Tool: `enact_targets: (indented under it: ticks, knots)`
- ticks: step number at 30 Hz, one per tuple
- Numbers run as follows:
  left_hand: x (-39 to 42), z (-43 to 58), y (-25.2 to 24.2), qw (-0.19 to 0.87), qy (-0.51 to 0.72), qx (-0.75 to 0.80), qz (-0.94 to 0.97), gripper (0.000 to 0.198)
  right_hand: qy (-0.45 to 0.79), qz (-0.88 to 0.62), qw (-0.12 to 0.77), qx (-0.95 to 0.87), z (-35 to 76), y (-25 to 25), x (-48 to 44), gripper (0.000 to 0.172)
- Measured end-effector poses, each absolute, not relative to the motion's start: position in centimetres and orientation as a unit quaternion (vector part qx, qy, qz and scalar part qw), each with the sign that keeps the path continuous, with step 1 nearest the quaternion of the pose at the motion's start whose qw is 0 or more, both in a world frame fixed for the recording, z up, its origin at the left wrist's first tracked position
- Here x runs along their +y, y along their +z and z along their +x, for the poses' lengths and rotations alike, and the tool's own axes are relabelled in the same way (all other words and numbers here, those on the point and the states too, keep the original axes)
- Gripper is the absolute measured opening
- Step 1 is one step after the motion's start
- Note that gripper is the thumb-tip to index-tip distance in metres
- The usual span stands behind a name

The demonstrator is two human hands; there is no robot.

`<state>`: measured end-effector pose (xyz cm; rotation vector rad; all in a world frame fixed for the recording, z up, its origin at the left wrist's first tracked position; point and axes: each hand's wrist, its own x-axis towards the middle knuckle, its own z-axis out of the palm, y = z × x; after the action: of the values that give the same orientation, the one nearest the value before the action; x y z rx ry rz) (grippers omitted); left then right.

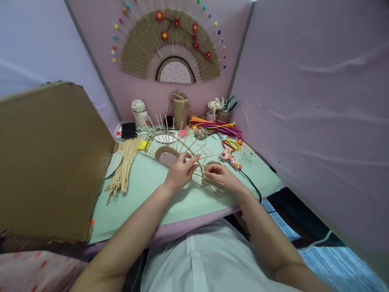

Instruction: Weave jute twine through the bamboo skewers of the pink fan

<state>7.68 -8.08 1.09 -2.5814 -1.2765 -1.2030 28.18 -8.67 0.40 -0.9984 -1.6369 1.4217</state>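
L hand (181, 172), thumb & fingers part-curled, grips arc of fan frame (166, 154); R hand (220, 176) pinches its rt end, exact hold unclear. Frame's on tabletop (146, 182), rt of stick bundle (127, 162). Prob. best: L steadies, R keeps spacing even.

Green-topped table (141, 192) | left: stick bundle (126, 164) | right: glue gun (230, 159) | rear: white bottle (140, 114)

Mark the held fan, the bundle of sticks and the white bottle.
Held fan (167, 158): head view, on its spotted half-circle.
Bundle of sticks (125, 164): head view, midway along the sticks.
White bottle (140, 118): head view, on its body.
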Motion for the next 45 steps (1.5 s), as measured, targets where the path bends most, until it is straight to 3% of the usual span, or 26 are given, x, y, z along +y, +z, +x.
enact_targets:
  ticks: [11,23,29,36,45]
  knots:
    - [-5.3,7.7,1.3,0.029,-0.37,-0.456,-0.809,0.038,0.536,-0.441,0.508,-0.51,30.6,-1.4,-8.3,0.021]
    - [-5.4,8.0,0.6,0.022,-0.375,-0.469,-0.799,0.043,0.291,-0.496,0.522,-0.63,30.4,-1.5,-11.8,0.019]
    - [-5.3,8.0,0.6,0.023,-0.376,-0.465,-0.801,0.042,0.247,-0.51,0.545,-0.618,30.6,-1.4,-12.1,0.017]
    - [-5.3,8.1,0.5,0.013,-0.378,-0.465,-0.801,0.043,0.201,-0.448,0.519,-0.7,30.5,-1.2,-12.9,0.012]
    - [-5.4,7.8,0.4,0.002,-0.379,-0.466,-0.799,0.043,0.215,-0.437,0.452,-0.747,31.5,-1.8,-11.5,0.023]
